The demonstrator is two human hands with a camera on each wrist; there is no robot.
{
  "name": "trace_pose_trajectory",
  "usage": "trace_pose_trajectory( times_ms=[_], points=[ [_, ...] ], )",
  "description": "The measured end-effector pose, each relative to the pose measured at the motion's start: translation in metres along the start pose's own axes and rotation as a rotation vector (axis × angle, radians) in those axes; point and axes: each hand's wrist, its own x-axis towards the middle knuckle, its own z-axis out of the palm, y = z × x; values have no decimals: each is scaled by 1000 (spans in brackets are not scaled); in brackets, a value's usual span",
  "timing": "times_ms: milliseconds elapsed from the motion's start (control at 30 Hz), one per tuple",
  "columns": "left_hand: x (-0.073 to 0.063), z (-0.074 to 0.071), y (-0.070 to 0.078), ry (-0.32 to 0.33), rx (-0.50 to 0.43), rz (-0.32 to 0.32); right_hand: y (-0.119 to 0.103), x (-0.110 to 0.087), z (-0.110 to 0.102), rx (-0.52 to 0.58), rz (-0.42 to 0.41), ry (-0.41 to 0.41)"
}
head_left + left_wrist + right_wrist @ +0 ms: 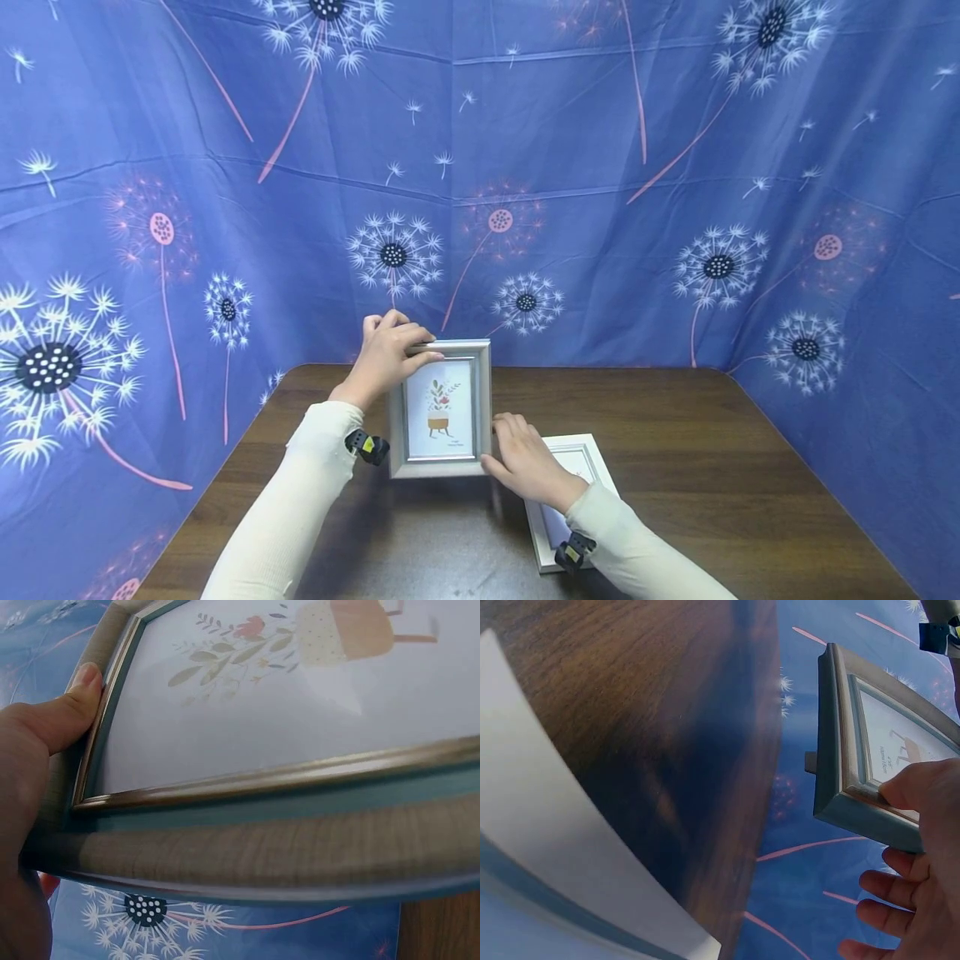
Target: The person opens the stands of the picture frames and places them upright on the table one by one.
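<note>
Head view: we see the grey frame (440, 408) upright, seemingly lifted above the tabletop (712, 467), nearer its left edge than its right.
Left hand (386, 352): pinching the grey frame's top left corner.
Right hand (528, 462): thumb on the front, fingers beside the edge; whether they grip, we cannot tell.
Slip: we judge a loosened corner pinch could let it drop.
White frame (552, 521): lying flat; the low right sleeve (637, 542) could nudge it.
Hidden: much of the white frame's picture, under that arm; the tabletop's near edge is cut off.
</note>
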Motion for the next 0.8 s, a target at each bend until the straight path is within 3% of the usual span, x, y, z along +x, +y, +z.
trace_pose_trajectory(
  times_ms=[800],
  points=[
    [-13, 3, -15, 6, -11, -91, -8, 20, 24, -17, 39, -62]
  ],
)
